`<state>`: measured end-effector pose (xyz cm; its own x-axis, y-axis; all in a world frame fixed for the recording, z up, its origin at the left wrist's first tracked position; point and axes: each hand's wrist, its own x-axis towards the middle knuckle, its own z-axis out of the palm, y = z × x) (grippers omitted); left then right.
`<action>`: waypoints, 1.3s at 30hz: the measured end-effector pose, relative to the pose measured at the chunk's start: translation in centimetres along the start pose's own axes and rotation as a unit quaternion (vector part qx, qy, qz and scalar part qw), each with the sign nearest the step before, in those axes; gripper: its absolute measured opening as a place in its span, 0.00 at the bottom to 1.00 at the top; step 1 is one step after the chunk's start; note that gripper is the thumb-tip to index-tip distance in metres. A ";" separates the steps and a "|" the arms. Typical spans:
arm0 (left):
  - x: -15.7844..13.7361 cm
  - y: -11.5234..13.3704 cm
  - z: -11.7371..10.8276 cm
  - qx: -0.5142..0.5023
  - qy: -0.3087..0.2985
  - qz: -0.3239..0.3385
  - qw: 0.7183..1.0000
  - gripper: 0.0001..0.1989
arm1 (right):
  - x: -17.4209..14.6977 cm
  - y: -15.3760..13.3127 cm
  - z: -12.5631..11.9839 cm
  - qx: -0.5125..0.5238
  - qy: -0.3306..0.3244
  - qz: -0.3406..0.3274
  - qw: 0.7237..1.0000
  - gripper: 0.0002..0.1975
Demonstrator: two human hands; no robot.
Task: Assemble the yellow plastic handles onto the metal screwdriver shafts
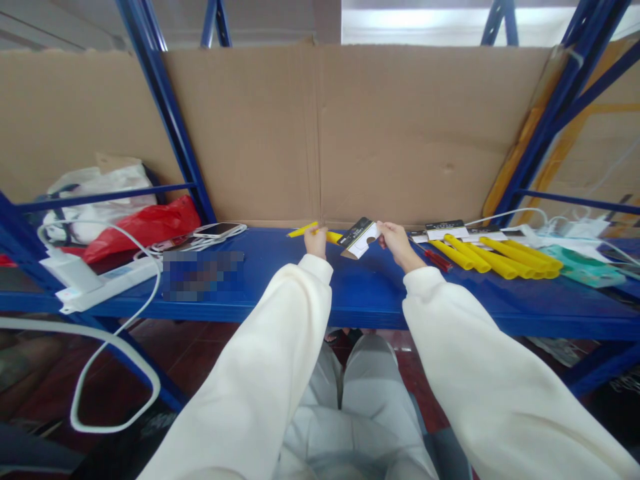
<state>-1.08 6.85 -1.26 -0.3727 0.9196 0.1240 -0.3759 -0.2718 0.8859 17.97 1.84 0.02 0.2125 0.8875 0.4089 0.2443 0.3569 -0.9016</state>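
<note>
Over the middle of the blue shelf, my left hand [315, 240] is closed around a yellow tube [333, 237], whose ends stick out on both sides of the fist. My right hand [395, 241] pinches the right edge of a black-and-white cardboard header card [359, 238] with a round notch. The card is tilted, and its left edge meets or overlaps the tube's right end; I cannot tell whether they are joined. Right of my right hand lie several yellow tubes [495, 257] with similar cards [445, 229] at their far ends. Beside them is a dark red slim item [437, 259].
A white power strip [110, 283] with a looping cable stands at the left, near a red bag [145, 227] and a phone [219, 230]. A blurred patch covers something at the front left. Cardboard [400, 133] walls the back. A green packet [583, 267] lies far right.
</note>
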 end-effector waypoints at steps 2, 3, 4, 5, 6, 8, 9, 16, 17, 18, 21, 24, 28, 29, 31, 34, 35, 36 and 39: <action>-0.2 0.0 0.0 0.029 0.023 -0.012 0.999 0.13 | 0.2 0.2 -0.2 -0.004 0.032 0.023 0.999 0.21; -0.3 0.0 0.1 0.039 0.035 -0.017 0.998 0.13 | 0.3 0.3 -0.4 -0.002 0.053 0.036 0.998 0.20; -0.5 0.0 0.2 0.044 0.039 -0.018 0.998 0.13 | 0.4 0.4 -0.6 0.002 0.073 0.048 0.996 0.19; -0.5 -0.1 0.2 0.045 0.041 -0.017 0.998 0.14 | 0.6 0.5 -0.9 0.005 0.092 0.059 0.994 0.18; -0.6 -0.1 0.2 0.045 0.042 -0.016 0.998 0.15 | 0.7 0.7 -1.1 0.006 0.108 0.070 0.992 0.17; -0.6 -0.3 0.3 0.045 0.037 -0.018 0.998 0.16 | 1.1 1.2 -1.6 -0.001 0.130 0.091 0.987 0.16; -0.6 -0.3 0.3 0.046 0.032 -0.022 0.998 0.17 | 1.2 1.5 -1.8 -0.008 0.135 0.099 0.986 0.16; -0.9 -0.3 0.3 0.065 0.016 -0.039 0.997 0.17 | 2.3 4.1 -2.7 -0.069 0.107 0.133 0.983 0.05; -1.0 -0.2 0.3 0.074 0.017 -0.041 0.996 0.17 | 2.5 4.5 -2.8 -0.093 0.104 0.134 0.981 0.07; -1.1 -0.2 0.3 0.084 0.019 -0.042 0.995 0.16 | 2.7 4.9 -2.9 -0.128 0.106 0.127 0.978 0.12; -1.3 0.0 0.4 0.109 0.020 -0.045 0.993 0.14 | 3.0 5.6 -3.1 -0.261 0.105 0.056 0.958 0.22; -1.4 0.0 0.4 0.103 0.016 -0.046 0.994 0.14 | 2.7 5.5 -3.1 -0.367 0.039 0.016 0.929 0.18; -1.6 0.0 0.4 0.073 0.011 -0.048 0.996 0.15 | 2.0 5.1 -2.6 -0.410 -0.065 -0.014 0.910 0.14; -1.6 0.0 0.5 0.072 0.010 -0.048 0.996 0.15 | 1.9 5.1 -2.4 -0.409 -0.084 -0.021 0.909 0.13; -1.8 0.1 0.5 0.080 0.010 -0.047 0.996 0.15 | 2.0 5.4 -2.0 -0.404 -0.114 -0.024 0.907 0.13; -2.1 0.2 0.6 0.092 0.008 -0.045 0.995 0.13 | 2.4 6.0 -1.4 -0.416 -0.136 -0.026 0.899 0.13; -2.2 0.3 0.7 0.096 0.006 -0.044 0.994 0.13 | 2.6 6.0 -1.3 -0.429 -0.142 -0.023 0.892 0.14; -2.3 0.3 0.7 0.100 0.003 -0.043 0.994 0.13 | 2.7 5.9 -1.1 -0.448 -0.150 -0.015 0.881 0.16; -2.5 0.3 0.9 0.127 -0.005 -0.038 0.991 0.14 | 3.1 4.7 -0.5 -0.514 -0.182 0.038 0.838 0.24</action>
<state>0.49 4.66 -0.87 -0.3431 0.9377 0.0553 -0.1769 -0.1223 0.9766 20.27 6.10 -2.93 0.0069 0.9930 0.1178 0.9680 0.0229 -0.2497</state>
